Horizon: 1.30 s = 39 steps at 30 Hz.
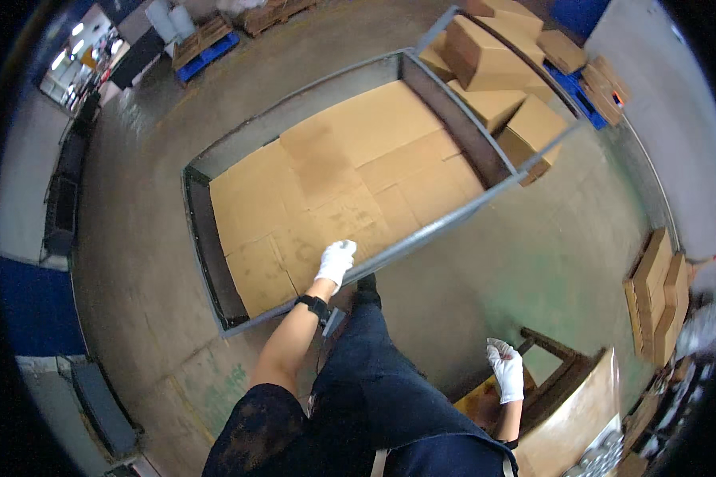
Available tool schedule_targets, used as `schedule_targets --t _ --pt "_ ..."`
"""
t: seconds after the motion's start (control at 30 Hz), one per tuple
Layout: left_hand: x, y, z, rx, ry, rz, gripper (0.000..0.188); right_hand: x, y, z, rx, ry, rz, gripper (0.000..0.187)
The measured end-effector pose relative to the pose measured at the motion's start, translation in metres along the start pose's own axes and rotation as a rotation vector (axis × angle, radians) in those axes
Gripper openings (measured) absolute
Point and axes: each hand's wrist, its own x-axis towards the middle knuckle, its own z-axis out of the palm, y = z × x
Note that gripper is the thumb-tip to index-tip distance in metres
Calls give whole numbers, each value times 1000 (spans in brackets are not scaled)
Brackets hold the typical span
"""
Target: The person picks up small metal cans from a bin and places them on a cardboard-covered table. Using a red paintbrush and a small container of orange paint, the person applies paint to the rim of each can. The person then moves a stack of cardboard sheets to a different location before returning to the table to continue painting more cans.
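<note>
Cart edge: grey metal rim [422,238] frames the cart bed, centre.
Left hand [338,262]: gloved, just inside the near rim, fingers curled together; cannot tell whether they hold anything.
Right hand [507,372]: gloved, lower right, fingertips drawn together; any held thing is unclear.
Moving room: floor [135,238] stretches left of the cart; cartons [485,56] crowd its upper-right end.
Surface: stained, overlapping cardboard sheets [318,167].
Room: blue pallet [207,57], upper left.

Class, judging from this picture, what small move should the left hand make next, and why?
Probably lower the left hand toward the cardboard lining: it appears above the metal-sided bin, near its closest edge. Whether its curled fingers hold anything is unclear.
</note>
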Motion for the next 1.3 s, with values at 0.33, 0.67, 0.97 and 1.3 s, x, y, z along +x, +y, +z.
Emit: schedule_targets --t 0.33,0.67,0.97,1.3 --pt "254 -54 -94 -567 374 -552 60 173 -148 132 -37 -218 27 23" --pt "289 -23 -76 -900 440 -289 77 266 -197 190 -189 -420 -74 21" --pt "134 -8 -122 -1029 711 -12 42 388 -221 275 -91 -709 -138 21" --pt "216 -49 -84 -544 638 -135 45 527 -224 319 193 -625 331 40"
